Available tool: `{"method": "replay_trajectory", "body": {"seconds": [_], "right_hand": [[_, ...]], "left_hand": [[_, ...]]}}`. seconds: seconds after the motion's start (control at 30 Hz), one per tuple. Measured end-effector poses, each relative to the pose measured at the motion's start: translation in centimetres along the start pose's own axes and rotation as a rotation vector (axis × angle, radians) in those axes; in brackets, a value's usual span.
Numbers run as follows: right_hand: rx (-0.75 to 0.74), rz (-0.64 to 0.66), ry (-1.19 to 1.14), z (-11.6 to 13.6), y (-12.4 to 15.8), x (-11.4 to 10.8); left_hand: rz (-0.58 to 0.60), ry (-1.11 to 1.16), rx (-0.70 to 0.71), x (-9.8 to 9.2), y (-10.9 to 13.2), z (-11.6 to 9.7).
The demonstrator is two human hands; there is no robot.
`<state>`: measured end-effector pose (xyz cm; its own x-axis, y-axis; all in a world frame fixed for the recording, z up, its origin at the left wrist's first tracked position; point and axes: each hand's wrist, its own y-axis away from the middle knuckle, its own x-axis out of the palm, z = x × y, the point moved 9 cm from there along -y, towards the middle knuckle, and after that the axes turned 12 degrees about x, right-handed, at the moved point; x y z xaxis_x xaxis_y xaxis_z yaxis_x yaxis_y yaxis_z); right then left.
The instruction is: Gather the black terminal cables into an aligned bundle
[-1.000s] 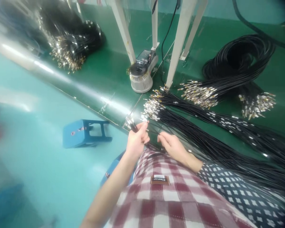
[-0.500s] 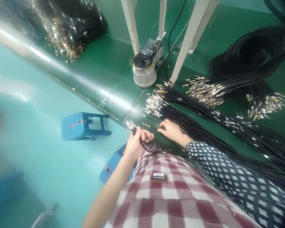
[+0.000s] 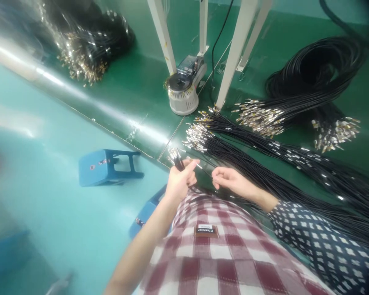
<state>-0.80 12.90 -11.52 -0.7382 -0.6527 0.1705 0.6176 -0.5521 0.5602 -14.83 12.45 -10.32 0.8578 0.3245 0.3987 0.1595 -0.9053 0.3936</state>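
The right hand (image 3: 230,181) has pulled back from the spread cables (image 3: 264,143) toward the left hand (image 3: 178,182), its fingers now pinched on a single cable (image 3: 204,169) whose metal tip points at the left thumb. The left hand's fingers are closed around a small bunch of cables (image 3: 176,157), plugs upward, held over the near edge of the green tabletop (image 3: 135,90). Beyond stands a round tape dispenser (image 3: 184,90); a blue stool (image 3: 106,166) sits on the floor to the left.

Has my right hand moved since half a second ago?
Yes. The right hand has pulled back, away from the silver cable ends it lay beside.
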Motion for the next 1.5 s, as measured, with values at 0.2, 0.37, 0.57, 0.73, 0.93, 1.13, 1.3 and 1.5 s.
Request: {"method": "replay_trajectory", "body": {"seconds": [0.2, 0.37, 0.57, 0.73, 0.93, 1.13, 1.3, 1.5], "right_hand": [[-0.198, -0.402, 0.397, 5.1, -0.5, 0.7], [-0.348, -0.507, 0.800, 3.1, 1.4, 0.8], [-0.176, -0.593, 0.898, -4.2, 5.5, -4.3], [-0.266, -0.454, 0.533, 1.4, 2.8, 0.0], [-0.278, -0.484, 0.320, 3.8, 1.6, 1.7], [-0.355, -0.603, 0.340, 4.2, 3.5, 0.8], [-0.401, -0.661, 0.404, 4.4, 4.3, 0.7], [-0.372, -0.654, 0.418, 4.9, 4.3, 0.8]], "left_hand": [[-0.024, -0.053, 0.065, 0.6, 0.2, -0.6], [-0.089, -0.050, 0.130, 0.0, 0.0, -1.5], [-0.090, -0.046, 0.109, -0.5, -0.3, -0.6], [-0.037, -0.054, 0.127, 0.8, -0.2, -1.4], [-0.009, -0.018, 0.158, 2.1, 1.0, -2.7], [0.017, -0.016, 0.156, 2.0, 2.0, -3.0], [-0.022, 0.038, 0.161, 1.7, 2.3, -3.4], [-0.045, 0.015, 0.186, 1.8, 2.2, -3.6]]}}
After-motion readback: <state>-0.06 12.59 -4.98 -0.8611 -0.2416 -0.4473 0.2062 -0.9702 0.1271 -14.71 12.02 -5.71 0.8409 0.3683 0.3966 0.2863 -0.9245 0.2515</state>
